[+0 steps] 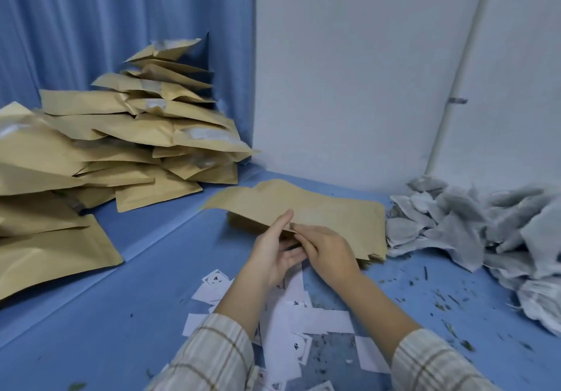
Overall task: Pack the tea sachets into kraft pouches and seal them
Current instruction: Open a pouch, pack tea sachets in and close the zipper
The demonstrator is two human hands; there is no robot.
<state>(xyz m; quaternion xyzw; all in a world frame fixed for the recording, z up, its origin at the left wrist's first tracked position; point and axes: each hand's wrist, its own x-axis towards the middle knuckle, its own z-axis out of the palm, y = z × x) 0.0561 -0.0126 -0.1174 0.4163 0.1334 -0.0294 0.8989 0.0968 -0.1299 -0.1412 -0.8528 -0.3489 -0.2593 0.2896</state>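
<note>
Far left: filled kraft pouches (121,135) heaped. Centre: left hand (273,248) and right hand (324,249) each hold a pinching grip on the top empty pouch (303,205) above its stack (373,238). Right: tea sachets (485,226) piled on the desk (151,269).

Blue desk (127,324) under me, a raised seam running diagonally across its left part. White paper slips (306,320) scattered in a loose overlapping heap near my front edge; a few carry a small black printed mark, too small to read. Green-brown leaf crumbs (440,296) strewn over the desk on the right side, thinner toward the middle. Blue pleated curtain (91,26) hangs behind the left half. White wall (349,71) fills the back right, meeting the curtain at a corner. A white pipe (455,87) runs up the wall at a slant, held by a small clip (457,100) partway up.
</note>
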